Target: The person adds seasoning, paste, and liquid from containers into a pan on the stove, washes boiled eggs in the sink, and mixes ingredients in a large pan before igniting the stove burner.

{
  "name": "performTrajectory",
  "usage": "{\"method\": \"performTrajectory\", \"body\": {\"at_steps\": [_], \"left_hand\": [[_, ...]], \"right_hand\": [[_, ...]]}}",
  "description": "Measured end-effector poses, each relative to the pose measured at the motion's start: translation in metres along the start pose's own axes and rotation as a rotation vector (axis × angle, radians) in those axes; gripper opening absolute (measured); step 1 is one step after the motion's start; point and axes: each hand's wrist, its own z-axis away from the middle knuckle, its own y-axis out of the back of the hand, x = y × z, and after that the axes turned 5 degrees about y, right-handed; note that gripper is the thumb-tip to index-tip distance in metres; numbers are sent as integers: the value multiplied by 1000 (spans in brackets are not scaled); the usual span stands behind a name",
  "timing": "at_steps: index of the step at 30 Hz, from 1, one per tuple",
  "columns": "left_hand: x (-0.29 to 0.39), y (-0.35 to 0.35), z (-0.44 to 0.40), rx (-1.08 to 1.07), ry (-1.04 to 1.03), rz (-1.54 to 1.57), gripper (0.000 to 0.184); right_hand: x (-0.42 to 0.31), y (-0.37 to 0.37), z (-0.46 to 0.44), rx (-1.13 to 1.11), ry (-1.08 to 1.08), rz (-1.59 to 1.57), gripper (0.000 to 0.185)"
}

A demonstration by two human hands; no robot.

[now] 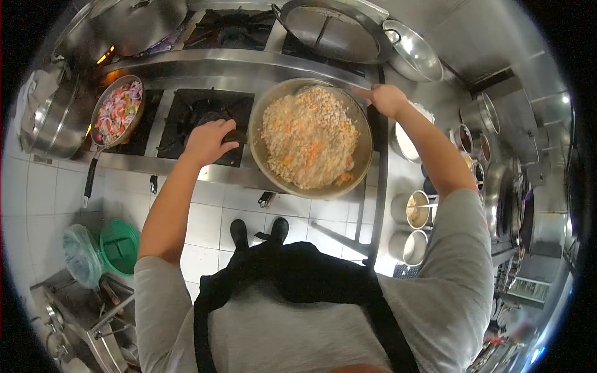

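A wide pan (367,140) full of chopped, pale food mixed with orange bits (311,137) sits over the stove's front edge. My left hand (210,142) is closed round the pan's dark handle (236,137) on its left side. At the far right rim, my right hand (388,101) grips a utensil with a reddish-brown handle (359,92), which reaches over the rim toward the food. The utensil's head is blurred or buried, so its kind is unclear.
Left on the stove is a frying pan of sliced onions and tomatoes (118,112), its handle jutting past the front edge. A large wok (329,31) and metal bowl (415,51) stand behind. Metal pots (413,247) line the right counter. A green bin (119,247) stands lower left.
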Motion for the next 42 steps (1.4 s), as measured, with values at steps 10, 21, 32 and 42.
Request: {"method": "performTrajectory", "body": {"at_steps": [10, 21, 32, 42], "left_hand": [[4, -7, -5, 6, 60, 71, 36], [9, -12, 17, 44, 71, 96, 38], [26, -18, 48, -26, 140, 117, 38], [32, -17, 65, -24, 41, 159, 38]], "right_hand": [[-39, -85, 56, -166, -65, -719, 52], [-199, -57, 133, 149, -507, -643, 44], [-310, 5, 195, 189, -630, -813, 44], [-281, -1, 121, 166, -710, -740, 33]]}}
